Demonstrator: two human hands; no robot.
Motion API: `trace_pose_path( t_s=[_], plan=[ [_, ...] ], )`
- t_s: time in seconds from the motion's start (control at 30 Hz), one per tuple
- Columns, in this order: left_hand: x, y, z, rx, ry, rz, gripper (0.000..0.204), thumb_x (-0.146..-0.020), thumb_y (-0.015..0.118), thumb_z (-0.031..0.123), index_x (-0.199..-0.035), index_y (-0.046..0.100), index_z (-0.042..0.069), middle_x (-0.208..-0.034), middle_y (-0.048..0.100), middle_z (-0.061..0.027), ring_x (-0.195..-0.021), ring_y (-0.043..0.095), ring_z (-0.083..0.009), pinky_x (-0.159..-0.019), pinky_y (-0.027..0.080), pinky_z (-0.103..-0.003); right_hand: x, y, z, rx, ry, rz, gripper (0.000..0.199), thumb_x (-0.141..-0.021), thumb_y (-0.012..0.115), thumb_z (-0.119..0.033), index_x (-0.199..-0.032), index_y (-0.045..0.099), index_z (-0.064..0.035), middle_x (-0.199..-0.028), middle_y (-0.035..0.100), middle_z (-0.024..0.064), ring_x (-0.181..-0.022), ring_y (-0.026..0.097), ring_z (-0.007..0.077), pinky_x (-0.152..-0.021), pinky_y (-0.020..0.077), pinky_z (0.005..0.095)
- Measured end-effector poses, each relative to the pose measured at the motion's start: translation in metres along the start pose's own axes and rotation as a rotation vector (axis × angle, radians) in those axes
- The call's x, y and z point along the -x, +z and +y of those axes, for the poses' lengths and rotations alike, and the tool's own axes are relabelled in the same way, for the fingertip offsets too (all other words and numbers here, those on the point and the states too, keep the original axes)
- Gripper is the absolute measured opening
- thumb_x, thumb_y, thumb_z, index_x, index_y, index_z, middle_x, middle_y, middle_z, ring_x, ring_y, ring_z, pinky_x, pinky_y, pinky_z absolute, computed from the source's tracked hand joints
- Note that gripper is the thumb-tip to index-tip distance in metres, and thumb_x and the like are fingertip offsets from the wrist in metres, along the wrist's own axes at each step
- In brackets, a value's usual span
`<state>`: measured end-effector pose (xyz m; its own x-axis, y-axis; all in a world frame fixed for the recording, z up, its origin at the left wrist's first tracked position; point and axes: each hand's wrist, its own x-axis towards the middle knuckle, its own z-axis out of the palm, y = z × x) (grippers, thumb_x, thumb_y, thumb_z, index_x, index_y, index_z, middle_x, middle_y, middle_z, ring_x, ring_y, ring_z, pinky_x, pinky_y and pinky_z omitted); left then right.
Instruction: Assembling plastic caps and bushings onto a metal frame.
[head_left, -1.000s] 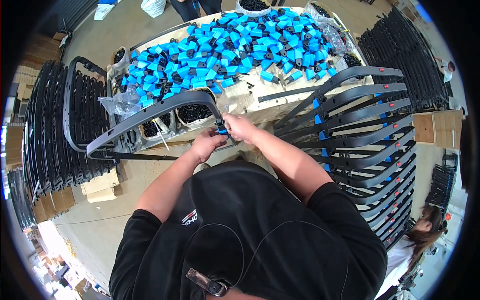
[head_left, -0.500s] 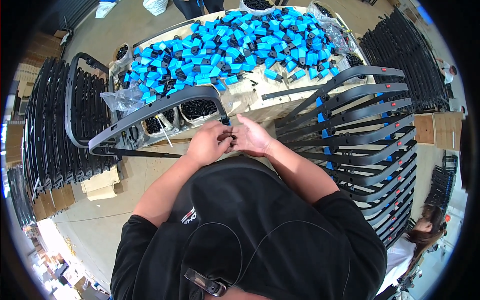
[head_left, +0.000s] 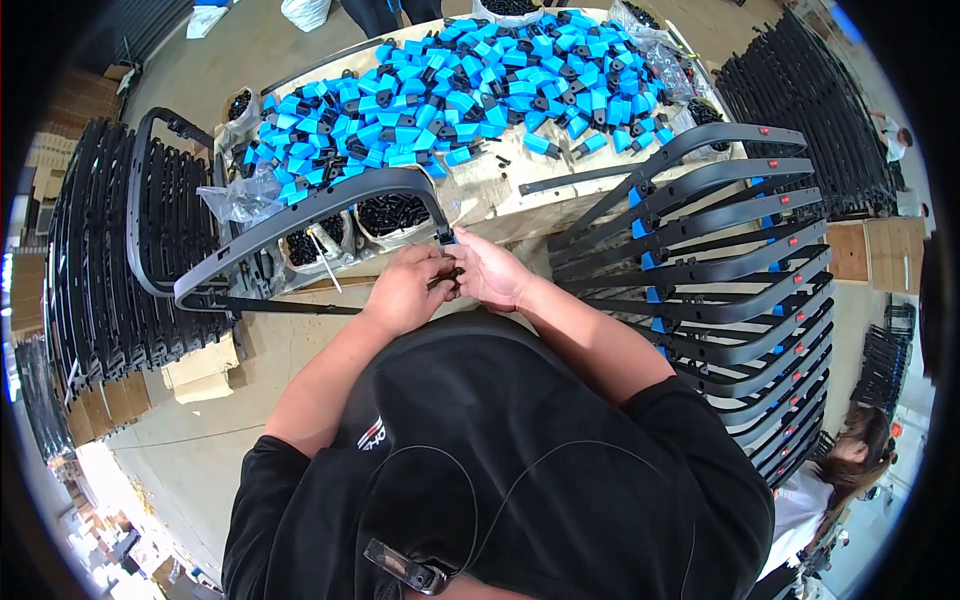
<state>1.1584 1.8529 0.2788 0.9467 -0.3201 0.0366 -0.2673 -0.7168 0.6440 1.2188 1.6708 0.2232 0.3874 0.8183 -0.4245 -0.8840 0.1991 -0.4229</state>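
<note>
My left hand [head_left: 402, 288] is closed, with its fingers and thumb pinching a small black part [head_left: 458, 272] in front of my belly. Palm turned up, my right hand [head_left: 495, 272] meets it there, its thumb stretched away and its fingers partly hidden behind the left. Small dark pieces seem to lie at its fingers, too small to name. Just above both hands is the downturned end of a curved black bar frame [head_left: 300, 212]; whether a hand touches it I cannot tell. The frame rests across the table's near left side.
Blue-and-black plastic pieces [head_left: 450, 95] are heaped on the table [head_left: 480, 205]. Bags of small black parts [head_left: 395, 213] stand along its near edge. Stacked curved black frames [head_left: 730, 235] rise close at my right; more frames [head_left: 90, 270] stand left. A person [head_left: 815, 490] is behind right.
Both hands have shifted slightly left and stay together near the frame's end. The view has tilted a little. The small black part stays between the fingers.
</note>
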Motion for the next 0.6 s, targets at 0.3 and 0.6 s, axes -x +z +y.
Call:
trace_pose_path(
  t_s=[0.3, 0.6],
  plan=[
    [0.003, 0.011, -0.006, 0.093, -0.065, 0.031, 0.024, -0.077, 0.076, 0.014, -0.098, 0.070, 0.004, -0.102, 0.066, -0.0117, -0.103, 0.060, -0.0357, -0.094, 0.049, -0.044, 0.002, 0.009, 0.005, 0.026, -0.021, 0.041, 0.049, -0.105, 0.042, -0.053, -0.124, 0.062, -0.0117, -0.108, 0.067, 0.0038, -0.092, 0.062, 0.0176, -0.078, 0.0491, 0.0352],
    [0.002, 0.024, -0.031, 0.454, -0.452, 0.201, 0.018, -0.087, 0.070, 0.011, -0.100, 0.065, -0.001, -0.088, 0.069, -0.0091, -0.074, 0.066, -0.0185, -0.069, 0.055, -0.032, -0.012, -0.042, 0.018, 0.540, -0.161, 0.483, 0.032, -0.098, 0.063, -0.034, -0.107, 0.066, -0.0034, -0.089, 0.069, 0.0065, -0.073, 0.064, 0.0188, -0.064, 0.0502, 0.0379]
  ],
)
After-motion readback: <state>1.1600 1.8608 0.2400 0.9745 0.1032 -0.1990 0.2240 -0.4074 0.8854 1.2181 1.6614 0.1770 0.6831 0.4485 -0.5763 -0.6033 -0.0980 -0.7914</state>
